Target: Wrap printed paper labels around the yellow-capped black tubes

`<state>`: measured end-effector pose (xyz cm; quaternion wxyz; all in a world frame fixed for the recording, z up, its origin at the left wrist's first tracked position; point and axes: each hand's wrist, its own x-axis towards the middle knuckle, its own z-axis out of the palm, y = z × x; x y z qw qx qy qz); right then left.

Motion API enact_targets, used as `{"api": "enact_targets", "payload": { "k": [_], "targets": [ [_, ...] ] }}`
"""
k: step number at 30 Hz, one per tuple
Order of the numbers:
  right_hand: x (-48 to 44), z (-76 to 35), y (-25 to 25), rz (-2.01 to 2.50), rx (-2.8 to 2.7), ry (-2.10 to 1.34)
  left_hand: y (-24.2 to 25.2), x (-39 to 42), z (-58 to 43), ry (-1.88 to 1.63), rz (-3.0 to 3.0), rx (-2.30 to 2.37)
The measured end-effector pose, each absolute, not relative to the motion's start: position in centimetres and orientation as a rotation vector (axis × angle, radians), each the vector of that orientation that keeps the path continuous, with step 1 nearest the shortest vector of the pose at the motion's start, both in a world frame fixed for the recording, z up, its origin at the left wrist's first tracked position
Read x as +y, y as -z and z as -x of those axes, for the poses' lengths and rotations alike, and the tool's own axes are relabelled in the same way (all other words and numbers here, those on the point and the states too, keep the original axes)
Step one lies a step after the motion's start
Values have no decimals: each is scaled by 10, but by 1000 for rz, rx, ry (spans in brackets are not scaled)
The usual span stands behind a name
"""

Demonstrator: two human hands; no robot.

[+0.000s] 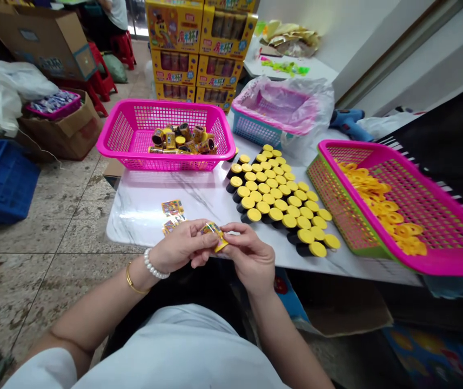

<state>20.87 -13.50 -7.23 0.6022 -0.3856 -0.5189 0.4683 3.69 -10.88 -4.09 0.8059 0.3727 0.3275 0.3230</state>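
My left hand (190, 243) and my right hand (251, 254) meet at the table's front edge. Between their fingers is a small canister with a colourful yellow label (215, 233); fingers cover much of it. Printed label stickers (172, 207) lie on the table just beyond my left hand. To the right of my hands stand rows of black canisters with yellow lids (280, 205), without printed labels on the sides that show. Several labelled canisters (190, 141) lie jumbled in a pink basket (134, 159) at the back left of the table.
On the right, a pink basket (361, 227) nested in a green one holds yellow rings (393, 216). Behind the rows are a plastic-lined blue basket (255, 127) and a blue tool (350, 124). Stacked yellow boxes (199, 54) rise beyond the table. A blue crate (4, 183) stands on the floor left.
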Motion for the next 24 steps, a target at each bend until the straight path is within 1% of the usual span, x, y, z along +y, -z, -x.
{"api": "enact_targets", "payload": {
  "k": [7, 9, 12, 14, 16, 19, 21, 24],
  "targets": [
    [-133, -200, 67, 872, -1085, -1159, 26, -101, -30, -641, -872, 789],
    [-134, -203, 64, 911, -1074, -1153, 12, -78, -21, -745, -971, 908],
    [-138, -213, 65, 1031, -1071, -1070, -17, -24, -5, -1101, -1077, 1014],
    [-141, -221, 71, 1119, -1102, -944, -34, 8, 6, -1246, -1057, 1065],
    [-144, -230, 79, 1198, -1166, -782, -39, 18, 17, -1302, -1088, 1132],
    [-148, -242, 91, 1287, -1266, -592, -16, -13, 25, -1234, -1289, 1290],
    [-150, -247, 97, 1322, -1311, -536, 14, -49, 27, -1079, -1531, 1425],
    [-150, -247, 99, 1342, -1397, -500, 55, -92, 28, -955, -1868, 1597]
  ]
}}
